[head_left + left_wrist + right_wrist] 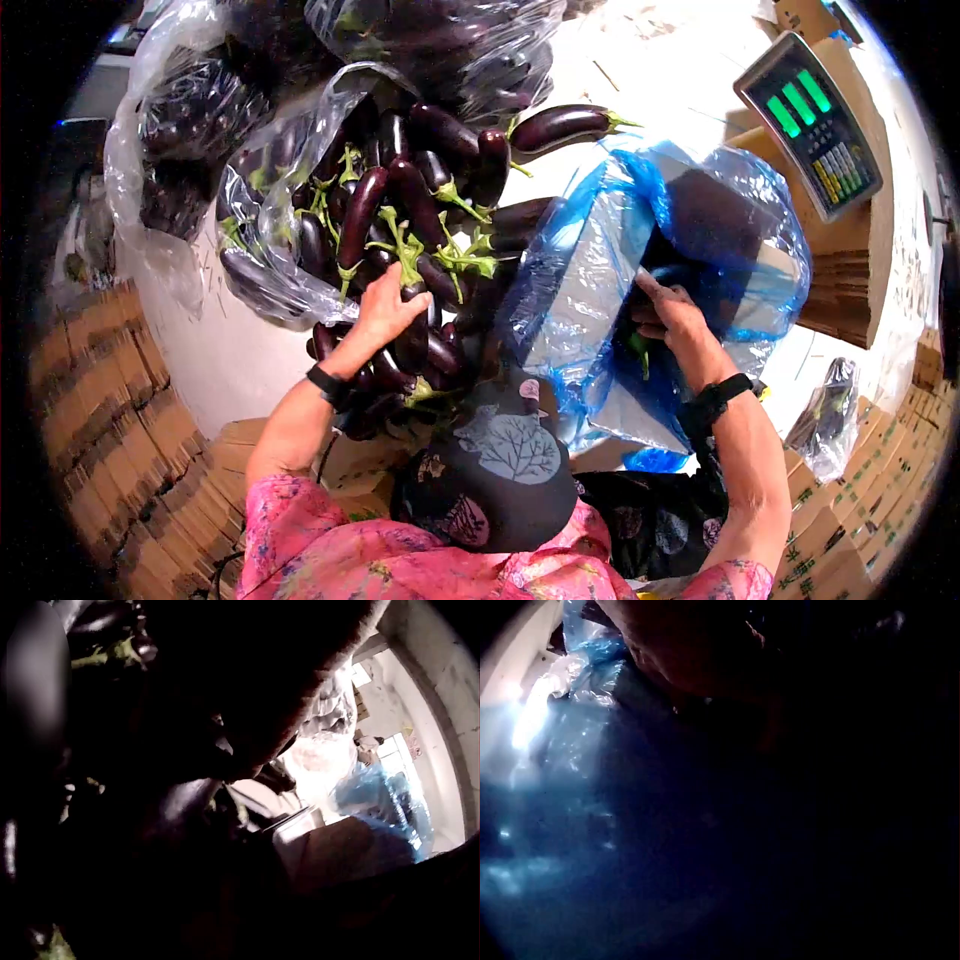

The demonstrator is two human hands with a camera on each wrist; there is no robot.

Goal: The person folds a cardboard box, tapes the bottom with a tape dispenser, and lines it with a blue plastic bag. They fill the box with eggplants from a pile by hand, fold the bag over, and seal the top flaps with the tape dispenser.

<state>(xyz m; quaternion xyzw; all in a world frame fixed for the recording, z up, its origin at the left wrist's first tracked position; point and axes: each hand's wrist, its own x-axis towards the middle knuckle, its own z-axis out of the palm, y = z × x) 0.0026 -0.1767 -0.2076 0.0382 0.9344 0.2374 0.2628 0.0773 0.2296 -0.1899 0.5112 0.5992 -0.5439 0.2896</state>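
Dark purple eggplants [362, 215] with green stems lie heaped at the mouth of a clear plastic bag [325, 295]. My left hand [388, 312] reaches into the heap, thumb and fingers around one eggplant [411, 340]. My right hand [680, 320] is inside a box lined with a blue plastic bag [560, 290], its index finger stretched out and the other fingers bent. Below those fingers a green stem [640, 352] shows in the box's shadow; I cannot tell whether this hand holds anything. Both wrist views are mostly dark.
A scale display [815, 125] with green digits stands at the right, beside a cardboard box [845, 290]. More bagged eggplants [430, 50] lie at the back. One loose eggplant [560, 128] rests on the white table [640, 75]. Flattened cartons [110, 400] are stacked at left.
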